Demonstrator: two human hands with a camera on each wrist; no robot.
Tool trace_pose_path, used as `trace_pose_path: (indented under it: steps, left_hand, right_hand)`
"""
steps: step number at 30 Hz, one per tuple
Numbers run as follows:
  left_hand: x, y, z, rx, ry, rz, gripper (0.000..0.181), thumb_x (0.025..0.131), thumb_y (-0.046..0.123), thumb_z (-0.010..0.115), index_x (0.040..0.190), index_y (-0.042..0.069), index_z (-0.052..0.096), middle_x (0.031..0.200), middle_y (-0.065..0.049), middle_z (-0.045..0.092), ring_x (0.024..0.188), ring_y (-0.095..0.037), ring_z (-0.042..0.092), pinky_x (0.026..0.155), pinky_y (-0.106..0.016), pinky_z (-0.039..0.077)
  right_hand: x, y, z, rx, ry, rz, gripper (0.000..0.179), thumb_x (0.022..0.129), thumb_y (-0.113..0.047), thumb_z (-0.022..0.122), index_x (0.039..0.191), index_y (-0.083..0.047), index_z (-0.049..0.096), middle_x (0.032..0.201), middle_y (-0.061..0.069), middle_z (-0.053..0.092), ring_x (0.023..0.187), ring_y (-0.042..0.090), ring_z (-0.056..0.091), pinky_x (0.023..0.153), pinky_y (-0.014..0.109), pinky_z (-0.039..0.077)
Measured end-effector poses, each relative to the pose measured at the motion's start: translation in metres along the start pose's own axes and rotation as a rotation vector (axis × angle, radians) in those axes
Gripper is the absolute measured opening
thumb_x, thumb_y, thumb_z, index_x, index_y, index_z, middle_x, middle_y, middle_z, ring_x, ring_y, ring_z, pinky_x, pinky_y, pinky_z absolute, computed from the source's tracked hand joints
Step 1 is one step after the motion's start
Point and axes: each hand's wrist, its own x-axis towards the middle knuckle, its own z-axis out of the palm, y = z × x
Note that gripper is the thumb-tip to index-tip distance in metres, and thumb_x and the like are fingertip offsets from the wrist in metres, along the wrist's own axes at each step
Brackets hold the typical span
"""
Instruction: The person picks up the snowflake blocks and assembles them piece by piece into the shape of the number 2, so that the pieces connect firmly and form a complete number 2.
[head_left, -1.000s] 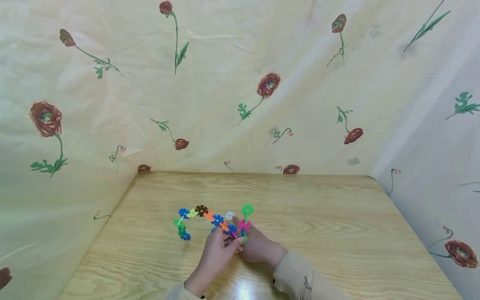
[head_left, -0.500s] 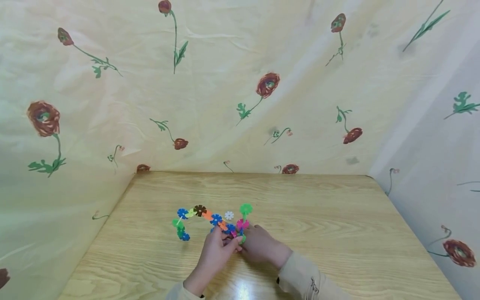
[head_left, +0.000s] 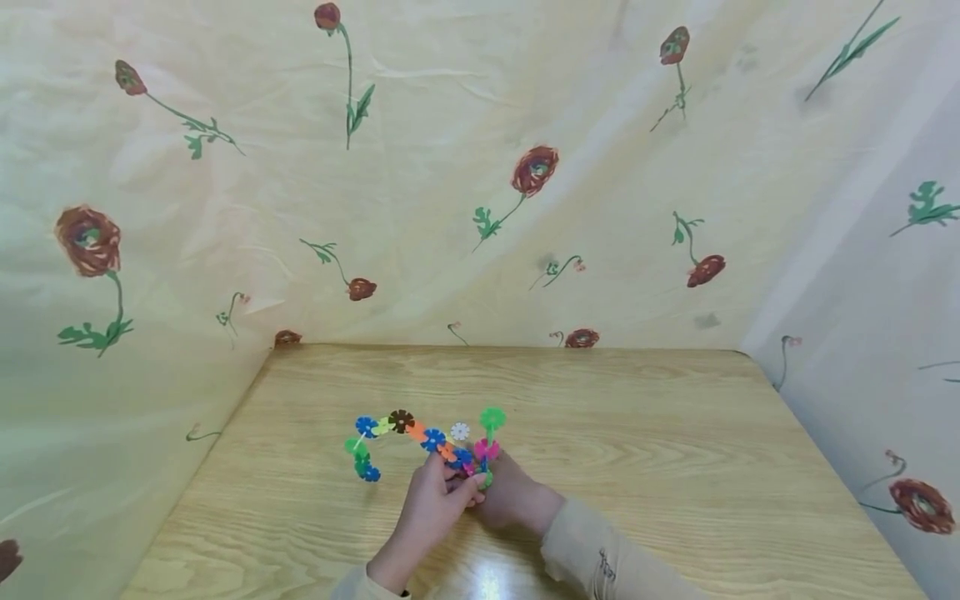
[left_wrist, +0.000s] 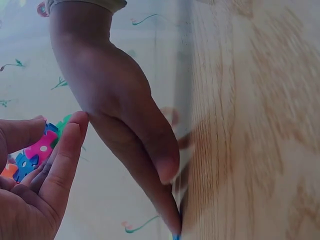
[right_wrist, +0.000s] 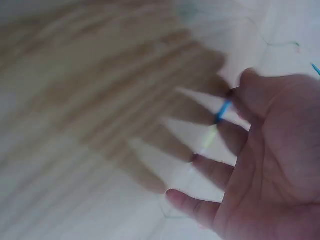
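In the head view my left hand [head_left: 433, 505] holds a chain of interlocking snowflake discs [head_left: 432, 440] in blue, orange, pink, green, yellow and brown. Its thumb presses near a green disc at the upright branch, topped by a bright green disc [head_left: 492, 418]. The chain's far end curls left to a blue disc [head_left: 368, 473]. My right hand [head_left: 519, 498] reaches behind that branch, its fingertips hidden there. In the right wrist view its thumb and a finger pinch a blurred blue disc [right_wrist: 223, 111], lined up with a yellow disc [right_wrist: 209, 138]. A white disc [head_left: 460, 431] shows beyond the hands.
A wood-grain table [head_left: 645, 433] lies under both hands. Pale flower-printed cloth [head_left: 435, 183] hangs behind it and along both sides.
My right hand first drew back a little to the right, then moved left again behind the upright branch. The left hand and the chain stay almost in place.
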Motion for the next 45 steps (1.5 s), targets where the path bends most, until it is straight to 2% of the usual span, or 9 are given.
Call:
trace_pose_path:
  steps: [6, 10, 14, 22, 28, 31, 35, 38, 45]
  left_hand:
    - [-0.001, 0.001, 0.0, 0.028, 0.002, -0.056, 0.03, 0.092, 0.014, 0.069, 0.106, -0.002, 0.048, 0.086, -0.009, 0.069, 0.075, -0.021, 0.069, 0.068, -0.03, 0.057]
    - [-0.001, 0.0, 0.0, 0.044, -0.003, -0.063, 0.03, 0.093, 0.015, 0.068, 0.107, -0.002, 0.048, 0.088, -0.008, 0.069, 0.077, -0.026, 0.069, 0.068, -0.029, 0.057]
    - [0.0, -0.002, 0.0, 0.062, -0.007, -0.028, 0.03, 0.093, 0.013, 0.068, 0.109, -0.002, 0.048, 0.088, -0.006, 0.069, 0.077, -0.029, 0.069, 0.067, -0.027, 0.057]
    - [0.001, -0.006, 0.001, 0.078, -0.009, -0.025, 0.029, 0.091, 0.012, 0.07, 0.107, 0.0, 0.049, 0.085, -0.008, 0.069, 0.074, -0.028, 0.069, 0.066, -0.032, 0.058]
    - [0.001, -0.008, 0.002, 0.092, -0.016, -0.028, 0.028, 0.091, 0.012, 0.07, 0.106, 0.0, 0.049, 0.087, -0.009, 0.069, 0.074, -0.025, 0.069, 0.066, -0.033, 0.057]
    - [0.001, -0.008, 0.003, 0.113, -0.019, -0.039, 0.028, 0.091, 0.014, 0.07, 0.104, 0.002, 0.049, 0.087, -0.009, 0.069, 0.073, -0.022, 0.069, 0.063, -0.029, 0.056]
    - [0.001, -0.009, 0.003, 0.132, -0.023, -0.041, 0.027, 0.091, 0.016, 0.07, 0.104, 0.003, 0.05, 0.086, -0.009, 0.068, 0.073, -0.022, 0.068, 0.061, -0.024, 0.054]
    - [0.001, -0.01, 0.004, 0.148, -0.02, -0.038, 0.027, 0.091, 0.016, 0.07, 0.103, 0.003, 0.05, 0.085, -0.009, 0.068, 0.072, -0.022, 0.068, 0.06, -0.022, 0.053]
    - [0.0, -0.011, 0.005, 0.182, -0.009, -0.025, 0.026, 0.091, 0.016, 0.07, 0.102, 0.003, 0.05, 0.083, -0.007, 0.067, 0.071, -0.023, 0.067, 0.058, -0.024, 0.052]
  right_hand:
    - [-0.016, 0.013, 0.0, -0.131, 0.161, 0.009, 0.026, 0.094, -0.027, 0.063, 0.117, -0.018, 0.071, 0.118, 0.001, 0.067, 0.11, 0.024, 0.06, 0.092, 0.048, 0.048]
    - [-0.021, 0.027, 0.003, -0.129, 0.285, 0.009, 0.021, 0.088, -0.014, 0.07, 0.109, -0.012, 0.068, 0.099, 0.004, 0.067, 0.085, 0.021, 0.063, 0.078, 0.039, 0.054]
    - [-0.022, 0.039, 0.005, -0.026, 0.339, 0.022, 0.025, 0.083, -0.007, 0.073, 0.107, -0.008, 0.064, 0.091, 0.006, 0.064, 0.081, 0.022, 0.062, 0.072, 0.036, 0.054]
    - [-0.026, 0.049, 0.003, 0.26, 0.299, 0.131, 0.028, 0.078, -0.014, 0.082, 0.086, -0.01, 0.056, 0.078, -0.002, 0.047, 0.067, 0.013, 0.046, 0.057, 0.027, 0.043]
    - [-0.035, 0.059, -0.003, 0.575, 0.296, 0.208, 0.019, 0.085, -0.014, 0.076, 0.078, -0.014, 0.059, 0.066, -0.005, 0.054, 0.057, 0.009, 0.048, 0.05, 0.026, 0.042]
    - [-0.04, 0.065, -0.011, 0.81, 0.341, 0.204, 0.004, 0.094, -0.009, 0.065, 0.091, -0.008, 0.067, 0.073, 0.002, 0.062, 0.056, 0.014, 0.054, 0.049, 0.029, 0.049]
    - [-0.047, 0.07, -0.026, 1.04, 0.413, 0.176, 0.022, 0.1, -0.005, 0.054, 0.12, 0.001, 0.061, 0.084, 0.01, 0.067, 0.06, 0.023, 0.06, 0.057, 0.039, 0.055]
    - [-0.053, 0.069, -0.039, 1.173, 0.468, 0.181, 0.027, 0.1, -0.006, 0.054, 0.125, 0.003, 0.054, 0.085, 0.013, 0.069, 0.059, 0.024, 0.061, 0.06, 0.041, 0.056]
    - [-0.063, 0.058, -0.063, 1.23, 0.607, 0.174, 0.029, 0.098, -0.007, 0.058, 0.126, 0.003, 0.058, 0.084, 0.016, 0.068, 0.06, 0.017, 0.061, 0.061, 0.031, 0.056]
